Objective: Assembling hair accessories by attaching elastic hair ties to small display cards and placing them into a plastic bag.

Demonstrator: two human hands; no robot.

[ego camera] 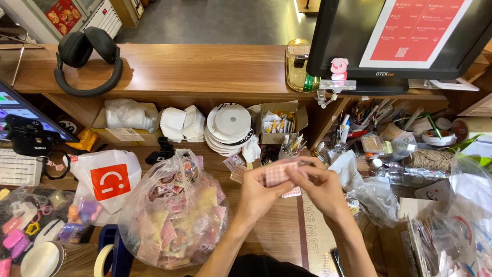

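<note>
Pink checked packet (279, 172) pinched in my left hand (259, 192) and right hand (318, 187); clear bag (174, 218) of packets lower left, headphones (88, 59) upper left.

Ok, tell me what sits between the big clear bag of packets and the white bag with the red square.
Nothing, going by the head view: the clear bag of packets presses directly against the white bag with the red square, its plastic overlapping the white bag's right edge.

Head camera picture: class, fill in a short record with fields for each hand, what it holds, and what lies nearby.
left hand: pinches the pink checked packet
right hand: holds the same packet's other side
beside left hand: clear plastic bag stuffed with small packets
behind hands: stack of white lids on the shelf
top counter: black headphones
</note>
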